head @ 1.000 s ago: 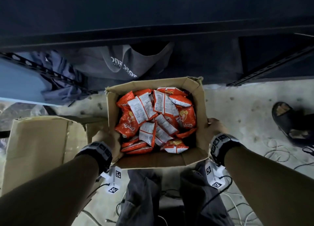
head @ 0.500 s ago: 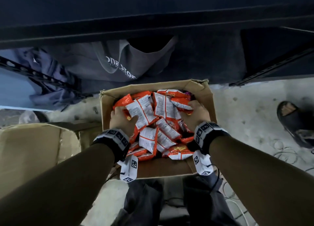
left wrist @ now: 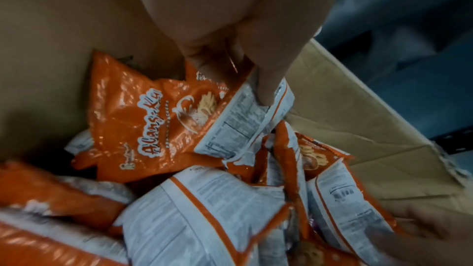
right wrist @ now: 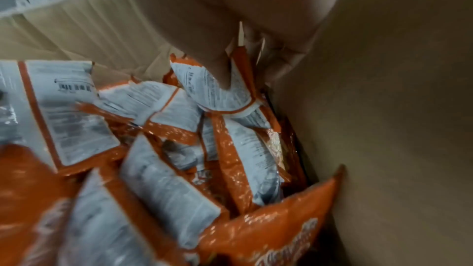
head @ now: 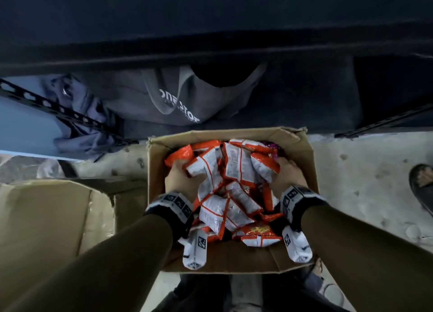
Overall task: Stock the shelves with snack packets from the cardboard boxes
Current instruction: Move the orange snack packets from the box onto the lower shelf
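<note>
An open cardboard box point(head: 309, 161) on the floor holds several orange and white snack packets point(head: 225, 187). My left hand point(head: 180, 175) is down in the box's left side, thumb and fingers pinching a packet point(left wrist: 245, 120) by its top edge. At the right side my right hand point(head: 287, 173) grips another packet point(right wrist: 220, 90) close to the box wall point(right wrist: 384, 108). The dark shelf point(head: 210, 42) runs across just beyond the box.
A grey printed bag point(head: 178, 103) and crumpled cloth point(head: 84, 124) lie under the shelf. A second cardboard box point(head: 51, 218) stands to the left. On the concrete floor at right is a sandalled foot point(head: 421, 187). My own legs point(head: 210, 295) are below the box.
Both hands left the outside of the box, reached in among the packets and closed on them. The packets have bunched up toward the middle.
</note>
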The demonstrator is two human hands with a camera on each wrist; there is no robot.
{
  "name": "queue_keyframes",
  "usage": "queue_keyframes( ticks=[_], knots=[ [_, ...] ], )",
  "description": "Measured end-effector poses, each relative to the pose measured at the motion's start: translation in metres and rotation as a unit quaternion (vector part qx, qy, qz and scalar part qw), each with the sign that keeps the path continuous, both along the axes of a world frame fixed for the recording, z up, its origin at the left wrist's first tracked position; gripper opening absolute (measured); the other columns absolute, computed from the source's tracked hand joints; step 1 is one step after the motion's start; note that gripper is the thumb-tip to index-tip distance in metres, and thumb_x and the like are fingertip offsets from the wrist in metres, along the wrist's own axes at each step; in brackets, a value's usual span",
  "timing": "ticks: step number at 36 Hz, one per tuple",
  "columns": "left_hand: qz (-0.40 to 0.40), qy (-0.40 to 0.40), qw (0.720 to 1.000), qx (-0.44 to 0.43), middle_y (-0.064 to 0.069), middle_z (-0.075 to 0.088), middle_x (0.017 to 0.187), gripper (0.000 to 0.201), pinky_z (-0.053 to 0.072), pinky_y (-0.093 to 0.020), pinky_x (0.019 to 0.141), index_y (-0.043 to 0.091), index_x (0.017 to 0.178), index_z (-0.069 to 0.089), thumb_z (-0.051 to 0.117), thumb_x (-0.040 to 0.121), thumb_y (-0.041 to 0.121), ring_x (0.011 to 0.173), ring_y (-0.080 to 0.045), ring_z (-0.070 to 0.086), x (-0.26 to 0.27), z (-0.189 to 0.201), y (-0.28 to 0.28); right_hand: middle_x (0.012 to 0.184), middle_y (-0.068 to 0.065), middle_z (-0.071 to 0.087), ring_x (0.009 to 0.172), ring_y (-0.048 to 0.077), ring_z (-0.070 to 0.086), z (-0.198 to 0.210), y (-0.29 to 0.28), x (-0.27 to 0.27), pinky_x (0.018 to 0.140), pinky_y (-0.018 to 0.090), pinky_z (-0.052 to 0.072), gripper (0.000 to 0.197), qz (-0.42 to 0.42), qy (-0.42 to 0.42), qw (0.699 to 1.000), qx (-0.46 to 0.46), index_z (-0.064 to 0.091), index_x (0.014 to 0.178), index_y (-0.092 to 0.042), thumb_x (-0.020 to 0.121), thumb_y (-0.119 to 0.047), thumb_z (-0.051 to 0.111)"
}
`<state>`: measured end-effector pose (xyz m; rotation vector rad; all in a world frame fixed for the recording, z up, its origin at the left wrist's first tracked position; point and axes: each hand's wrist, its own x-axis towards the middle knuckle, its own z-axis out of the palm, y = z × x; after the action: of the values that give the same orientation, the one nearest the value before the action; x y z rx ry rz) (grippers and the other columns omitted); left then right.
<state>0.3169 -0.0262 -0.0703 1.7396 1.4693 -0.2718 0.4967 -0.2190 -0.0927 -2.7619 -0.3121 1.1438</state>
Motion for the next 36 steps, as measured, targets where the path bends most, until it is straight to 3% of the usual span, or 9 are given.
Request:
queue_keyframes(
  ticks=[2, 7, 10, 14, 20, 23, 26, 30, 36],
  knots=[
    [-0.026, 0.009, 1.0, -0.002, 0.009, 0.061, 0.097, 0.044, 0.046, -0.03, 0.083, 0.026, 0.119, 0.061, 0.07, 0.083, 0.051, 0.094, -0.021, 0.063, -0.002, 0.025, -0.003, 0.148, 0.009, 0.047, 0.134, 0.035, 0.049, 0.024, -0.005, -0.007, 0.115, 0.047, 0.04, 0.05, -0.013, -0.002, 1.0, 0.004, 0.046, 0.145, -0.03, 0.097, -0.033, 0.056],
    [-0.063, -0.001, 0.998, 0.003, -0.004, 0.07, 0.119, 0.042, 0.045, -0.029, 0.09, 0.022, 0.125, 0.064, 0.073, 0.087, 0.036, 0.112, -0.03, 0.064, -0.005, 0.099, -0.008, 0.138, 0.008, 0.057, 0.124, 0.032, 0.057, 0.099, -0.005, -0.014, 0.107, 0.042, 0.046, 0.042, -0.008, -0.02, 1.0, 0.018, 0.051, 0.14, -0.027, 0.098, -0.031, 0.058],
    [-0.085, -0.013, 0.996, 0.004, 0.003, 0.072, 0.112, 0.036, 0.048, -0.029, 0.091, 0.027, 0.117, 0.068, 0.074, 0.083, 0.034, 0.107, -0.025, 0.066, -0.006, 0.142, -0.005, 0.125, 0.008, 0.066, 0.112, 0.032, 0.065, 0.145, 0.002, -0.014, 0.097, 0.041, 0.054, 0.048, -0.006, -0.022, 0.999, 0.024, 0.045, 0.143, -0.025, 0.098, -0.031, 0.06],
    [-0.121, -0.018, 0.992, 0.021, 0.001, 0.071, 0.113, 0.047, 0.05, -0.03, 0.092, 0.023, 0.124, 0.063, 0.078, 0.08, 0.028, 0.106, -0.022, 0.065, -0.004, 0.188, 0.0, 0.122, 0.006, 0.068, 0.111, 0.028, 0.065, 0.198, 0.018, -0.013, 0.094, 0.035, 0.053, 0.04, 0.013, -0.032, 0.997, 0.065, 0.053, 0.134, -0.025, 0.095, -0.027, 0.062],
    [-0.125, -0.079, 0.987, 0.054, 0.012, 0.064, 0.083, 0.045, 0.041, -0.017, 0.061, 0.027, 0.106, 0.044, 0.079, 0.078, 0.023, 0.076, -0.006, 0.062, -0.003, 0.243, 0.011, 0.108, -0.007, 0.07, 0.101, 0.018, 0.066, 0.269, 0.036, -0.009, 0.089, 0.032, 0.055, 0.027, 0.059, -0.074, 0.984, 0.15, 0.062, 0.117, -0.035, 0.09, -0.031, 0.063],
    [-0.103, -0.123, 0.984, 0.072, 0.008, 0.068, 0.082, 0.042, 0.054, -0.03, 0.067, 0.028, 0.101, 0.046, 0.08, 0.075, 0.028, 0.074, -0.008, 0.065, -0.003, 0.266, 0.015, 0.111, -0.007, 0.064, 0.1, 0.013, 0.062, 0.297, 0.039, -0.011, 0.088, 0.025, 0.049, 0.031, 0.057, -0.1, 0.971, 0.212, 0.066, 0.122, -0.029, 0.091, -0.028, 0.065],
    [-0.084, -0.162, 0.978, 0.099, 0.01, 0.069, 0.084, 0.039, 0.056, -0.031, 0.071, 0.031, 0.099, 0.05, 0.082, 0.075, 0.03, 0.077, -0.006, 0.066, -0.001, 0.289, 0.021, 0.109, -0.009, 0.059, 0.092, 0.008, 0.058, 0.32, 0.04, -0.011, 0.083, 0.019, 0.043, 0.032, 0.054, -0.119, 0.955, 0.266, 0.067, 0.125, -0.024, 0.093, -0.027, 0.065],
    [-0.061, -0.23, 0.964, 0.116, 0.007, 0.066, 0.08, 0.041, 0.058, -0.044, 0.073, 0.035, 0.1, 0.05, 0.081, 0.073, 0.034, 0.073, -0.012, 0.066, 0.008, 0.313, 0.031, 0.114, -0.008, 0.058, 0.102, 0.012, 0.06, 0.349, 0.043, -0.009, 0.091, 0.021, 0.045, 0.037, 0.063, -0.167, 0.928, 0.328, 0.065, 0.13, -0.019, 0.094, -0.027, 0.065],
    [-0.033, -0.305, 0.94, 0.151, 0.005, 0.068, 0.085, 0.048, 0.058, -0.041, 0.073, 0.031, 0.111, 0.05, 0.084, 0.077, 0.031, 0.074, -0.012, 0.066, 0.037, 0.346, 0.05, 0.113, -0.006, 0.057, 0.107, 0.016, 0.06, 0.384, 0.055, 0.004, 0.097, 0.034, 0.051, 0.036, 0.064, -0.243, 0.879, 0.404, 0.063, 0.131, -0.015, 0.096, -0.025, 0.063]
  ],
)
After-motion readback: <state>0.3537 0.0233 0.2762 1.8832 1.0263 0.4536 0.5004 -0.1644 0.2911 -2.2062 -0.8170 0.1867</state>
